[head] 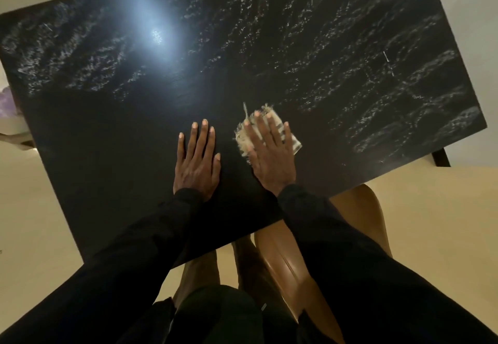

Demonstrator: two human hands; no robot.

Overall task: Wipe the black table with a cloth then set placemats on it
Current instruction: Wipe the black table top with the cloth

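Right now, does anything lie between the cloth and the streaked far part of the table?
Nothing visible does. The right hand presses the cloth flat on the table; the left hand rests to its left.

The pale, frayed fabric cloth [292, 140] is mostly covered by the right hand [269, 155], which lies flat on it. Only its ragged fringe and right end show, and both are blurred. The black, white-veined worktop [336, 55] runs past the top and left edges of the frame, so its far corners are out of sight. Black sleeves [140, 246] hide part of its near edge. A bright glare [156, 37] washes out the surface at upper left. A brown moulded chair [293, 268] is half hidden under the worktop and the right arm. A purple-and-white object [6, 102] is cut off at the left edge and cannot be identified.
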